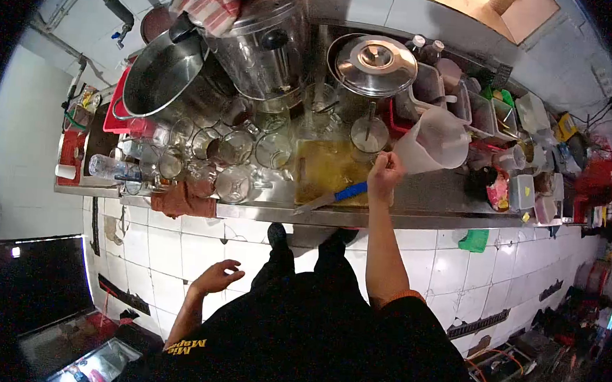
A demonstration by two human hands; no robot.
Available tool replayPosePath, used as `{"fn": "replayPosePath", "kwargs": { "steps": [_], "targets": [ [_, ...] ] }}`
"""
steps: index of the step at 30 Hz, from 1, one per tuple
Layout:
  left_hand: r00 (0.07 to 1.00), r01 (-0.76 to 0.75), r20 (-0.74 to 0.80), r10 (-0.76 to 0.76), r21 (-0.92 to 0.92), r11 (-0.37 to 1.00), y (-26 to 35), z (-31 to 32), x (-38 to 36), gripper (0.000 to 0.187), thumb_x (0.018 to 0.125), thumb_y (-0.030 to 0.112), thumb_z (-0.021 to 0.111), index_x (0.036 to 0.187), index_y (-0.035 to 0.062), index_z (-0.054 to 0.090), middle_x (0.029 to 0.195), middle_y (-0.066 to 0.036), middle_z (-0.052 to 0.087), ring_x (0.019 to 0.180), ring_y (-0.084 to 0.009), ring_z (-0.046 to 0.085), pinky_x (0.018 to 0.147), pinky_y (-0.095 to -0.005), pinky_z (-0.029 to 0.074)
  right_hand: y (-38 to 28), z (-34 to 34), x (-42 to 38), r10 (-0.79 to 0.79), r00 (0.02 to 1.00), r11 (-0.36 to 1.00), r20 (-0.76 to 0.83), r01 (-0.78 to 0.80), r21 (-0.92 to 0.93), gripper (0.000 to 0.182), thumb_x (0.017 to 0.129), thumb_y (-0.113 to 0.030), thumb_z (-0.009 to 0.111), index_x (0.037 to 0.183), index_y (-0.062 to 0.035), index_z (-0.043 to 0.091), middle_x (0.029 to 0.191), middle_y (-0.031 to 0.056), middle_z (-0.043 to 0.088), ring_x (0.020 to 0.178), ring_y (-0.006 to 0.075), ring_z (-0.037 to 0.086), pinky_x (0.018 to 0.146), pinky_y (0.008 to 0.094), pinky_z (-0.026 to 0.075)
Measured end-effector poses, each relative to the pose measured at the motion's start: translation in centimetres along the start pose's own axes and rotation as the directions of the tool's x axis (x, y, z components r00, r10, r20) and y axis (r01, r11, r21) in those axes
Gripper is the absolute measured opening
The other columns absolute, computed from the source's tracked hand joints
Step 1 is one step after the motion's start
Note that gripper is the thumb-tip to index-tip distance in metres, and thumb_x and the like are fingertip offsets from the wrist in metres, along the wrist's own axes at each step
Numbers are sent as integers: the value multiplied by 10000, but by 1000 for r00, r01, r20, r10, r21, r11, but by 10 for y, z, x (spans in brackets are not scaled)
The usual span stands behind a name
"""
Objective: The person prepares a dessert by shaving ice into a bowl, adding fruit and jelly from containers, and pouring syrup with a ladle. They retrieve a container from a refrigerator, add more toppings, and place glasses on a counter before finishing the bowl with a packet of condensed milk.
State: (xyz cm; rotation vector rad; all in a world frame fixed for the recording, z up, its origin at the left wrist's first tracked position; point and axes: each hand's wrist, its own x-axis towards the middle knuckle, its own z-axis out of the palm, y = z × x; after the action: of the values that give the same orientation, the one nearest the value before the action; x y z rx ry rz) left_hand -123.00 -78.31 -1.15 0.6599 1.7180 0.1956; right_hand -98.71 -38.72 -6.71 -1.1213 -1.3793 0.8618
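Observation:
My right hand is closed above the steel counter, between a clear glass and a translucent white plastic pitcher. What its fingers hold, if anything, I cannot make out. A thin stirring stick or spoon stands in the glass. Just below that hand, a knife with a blue handle lies across a yellowish cutting board, its blade pointing left. My left hand hangs low in front of the counter over the tiled floor, fingers slightly curled and apart, holding nothing.
Several glass mugs crowd the counter's left side, near a brown cloth. Behind them stand a large steel pot and a big clear container. A lidded pot stands at the back, with plastic bins to its right.

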Motion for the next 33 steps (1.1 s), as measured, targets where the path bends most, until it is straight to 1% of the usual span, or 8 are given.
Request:
{"fn": "replayPosePath", "kwargs": {
  "steps": [4, 6, 9, 12, 25, 30, 32, 33],
  "targets": [
    [974, 176, -73, -213, -346, 922, -11, 53, -21, 558, 898, 429, 592, 1261, 12, 515, 1135, -142, 625, 960, -227, 620, 784, -350, 513, 30, 16, 32, 87, 994, 974, 63, -98, 203, 244, 859, -167, 519, 675, -20, 457, 641, -18, 396, 626, 68, 375, 558, 265, 337],
    [951, 199, -58, -305, -640, 742, -5, 81, -34, 505, 924, 383, 568, 1268, 23, 485, 1128, -104, 617, 955, -189, 618, 759, -326, 505, 42, 20, 43, -111, 993, 993, 40, 113, -38, 233, 851, -146, 537, 686, -8, 448, 613, 1, 391, 613, 73, 390, 543, 270, 340],
    [982, 47, -91, -163, -726, 687, -35, 127, -35, 490, 940, 361, 540, 1281, 17, 464, 1126, -127, 617, 979, -233, 617, 772, -360, 506, 58, 18, 59, 60, 987, 998, 148, -61, -1, 208, 846, -115, 549, 700, -1, 456, 595, 15, 407, 581, 85, 400, 525, 276, 348],
    [977, 55, -149, -153, -517, 855, -25, 152, -48, 483, 937, 385, 537, 1256, 24, 500, 1119, -124, 621, 997, -234, 607, 792, -360, 502, 43, 25, 64, -5, 994, 969, 108, -22, 246, 197, 841, -97, 562, 699, -8, 458, 576, 11, 389, 547, 91, 380, 513, 276, 347],
    [988, 149, 19, -152, -345, 927, 6, 131, 8, 478, 936, 399, 533, 1241, 31, 522, 1116, -115, 624, 999, -224, 604, 797, -348, 500, 54, 49, 77, -77, 932, 984, 355, 15, 175, 195, 884, -134, 560, 775, 12, 492, 686, 146, 495, 618, 254, 464, 606, 357, 408],
    [985, 98, 160, -65, -206, 974, 4, 106, 54, 476, 936, 404, 531, 1236, 34, 531, 1115, -111, 626, 999, -220, 603, 799, -343, 499, 65, 46, 59, 47, 835, 992, 549, -102, 71, 369, 931, -276, 550, 1147, 8, 456, 946, 162, 584, 859, 289, 584, 751, 379, 453],
    [979, 50, 205, -22, -130, 990, -4, 99, 75, 475, 936, 406, 531, 1234, 35, 534, 1115, -110, 626, 999, -218, 602, 800, -341, 498, 52, 27, 43, -303, 880, 878, 365, 407, -251, 527, 900, -296, 592, 1283, 3, 387, 1150, 192, 540, 1003, 314, 572, 858, 394, 461],
    [975, 28, 223, -7, -91, 995, -21, 95, 80, 475, 936, 407, 531, 1232, 36, 536, 1114, -109, 626, 999, -217, 602, 800, -340, 498, 46, 11, 32, -163, 895, 925, 415, 285, -251, 557, 887, -294, 610, 1304, -6, 379, 1219, 200, 505, 1045, 322, 559, 892, 403, 455]
  ]
}}
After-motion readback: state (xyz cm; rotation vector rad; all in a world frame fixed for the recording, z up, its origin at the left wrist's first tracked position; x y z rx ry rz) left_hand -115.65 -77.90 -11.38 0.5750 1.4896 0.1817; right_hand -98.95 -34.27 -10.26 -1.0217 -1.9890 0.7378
